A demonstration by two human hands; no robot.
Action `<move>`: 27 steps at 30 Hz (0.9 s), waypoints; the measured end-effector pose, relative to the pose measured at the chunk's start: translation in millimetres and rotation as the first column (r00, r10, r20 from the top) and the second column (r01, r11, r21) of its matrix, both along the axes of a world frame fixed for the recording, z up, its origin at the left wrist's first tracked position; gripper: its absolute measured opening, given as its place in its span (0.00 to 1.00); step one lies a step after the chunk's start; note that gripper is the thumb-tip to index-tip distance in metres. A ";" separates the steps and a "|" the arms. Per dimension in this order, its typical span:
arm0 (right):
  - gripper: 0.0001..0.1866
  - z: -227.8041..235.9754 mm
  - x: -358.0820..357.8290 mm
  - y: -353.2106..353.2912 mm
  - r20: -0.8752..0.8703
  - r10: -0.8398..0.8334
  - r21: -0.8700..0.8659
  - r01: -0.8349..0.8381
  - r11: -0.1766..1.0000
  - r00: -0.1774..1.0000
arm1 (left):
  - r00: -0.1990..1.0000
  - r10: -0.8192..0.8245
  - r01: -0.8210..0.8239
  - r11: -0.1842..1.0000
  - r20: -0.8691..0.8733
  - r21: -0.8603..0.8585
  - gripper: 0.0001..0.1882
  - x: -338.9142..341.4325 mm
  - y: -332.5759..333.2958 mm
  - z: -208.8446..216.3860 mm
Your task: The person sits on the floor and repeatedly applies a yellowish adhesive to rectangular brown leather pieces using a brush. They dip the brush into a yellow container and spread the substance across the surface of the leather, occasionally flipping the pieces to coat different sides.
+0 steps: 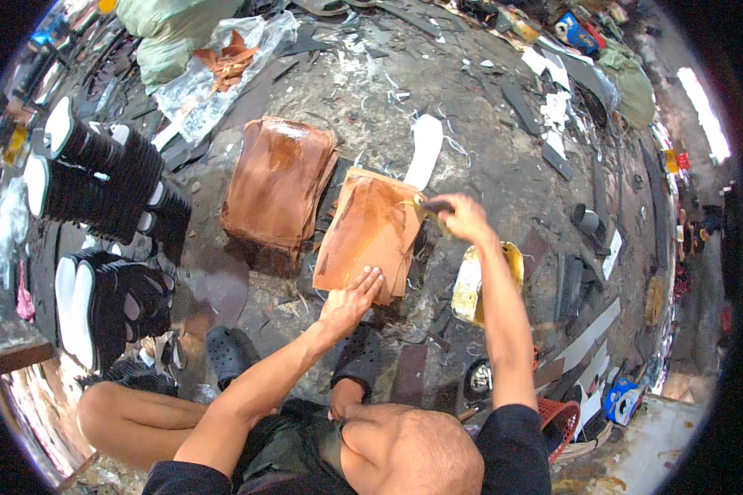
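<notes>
A stack of tan-brown sheets (pixel 371 231) lies on the floor in front of me, its top sheet partly darkened by a wet, shiny coating. My left hand (pixel 347 305) presses on the near edge of this stack with its fingers stretched out flat. In my right hand (pixel 462 219) is a dark-handled brush (pixel 428 204), gripped with its yellowish end at the top sheet's far right corner. Left of it sits a taller stack of darker brown sheets (pixel 276 186), with a glossy patch on top. A white sole-shaped piece (pixel 425 153) lies just beyond the nearer stack.
A yellow-stained open container (pixel 470 285) stands under my right forearm. Stacked black soles with white faces (pixel 99 177) fill the left side. Brown scraps (pixel 227 62) lie on clear plastic at the back left. A red basket (pixel 557 429) stands at the near right; offcuts litter the floor.
</notes>
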State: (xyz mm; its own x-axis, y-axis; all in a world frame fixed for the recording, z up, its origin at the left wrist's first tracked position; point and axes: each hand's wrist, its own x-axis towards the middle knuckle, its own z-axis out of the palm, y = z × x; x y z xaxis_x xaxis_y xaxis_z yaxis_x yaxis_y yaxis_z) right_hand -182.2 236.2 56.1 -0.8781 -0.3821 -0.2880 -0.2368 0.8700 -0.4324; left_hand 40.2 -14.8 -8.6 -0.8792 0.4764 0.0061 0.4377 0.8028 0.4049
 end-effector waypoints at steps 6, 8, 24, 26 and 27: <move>0.28 -6.1 73.9 24.9 -0.027 -0.172 -0.031 0.171 0.985 0.985 | 0.999 -0.047 0.048 0.993 0.014 -0.105 0.33 -14.1 -6.9 8.8; 0.29 20.8 62.5 6.6 -0.176 -0.321 -0.097 0.308 0.947 0.931 | 0.997 -0.019 0.023 0.998 0.079 -0.053 0.33 -25.0 -14.0 19.6; 0.19 -24.4 108.5 -59.7 -0.216 -0.278 -0.285 0.212 0.935 0.936 | 0.994 -0.005 0.012 0.998 -0.113 0.060 0.32 -5.8 -20.5 -4.3; 0.20 -46.4 141.5 -41.9 -0.238 -0.329 -0.299 0.253 0.920 0.914 | 0.981 -0.007 0.015 0.999 -0.195 0.038 0.32 5.2 -18.7 -11.7; 0.20 -48.8 145.5 -29.5 -0.221 -0.344 -0.312 0.268 0.912 0.913 | 0.971 -0.005 0.012 1.000 -0.240 0.028 0.32 5.5 -16.9 -14.8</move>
State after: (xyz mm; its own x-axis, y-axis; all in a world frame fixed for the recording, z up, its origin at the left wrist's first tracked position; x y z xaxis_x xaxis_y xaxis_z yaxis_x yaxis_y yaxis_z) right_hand -36.6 206.7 7.2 -0.9926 -0.1116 0.0472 -0.1168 0.7768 -0.6188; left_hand 45.8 -31.7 -23.4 -0.8464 0.4803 0.2301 0.5316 0.7880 0.3107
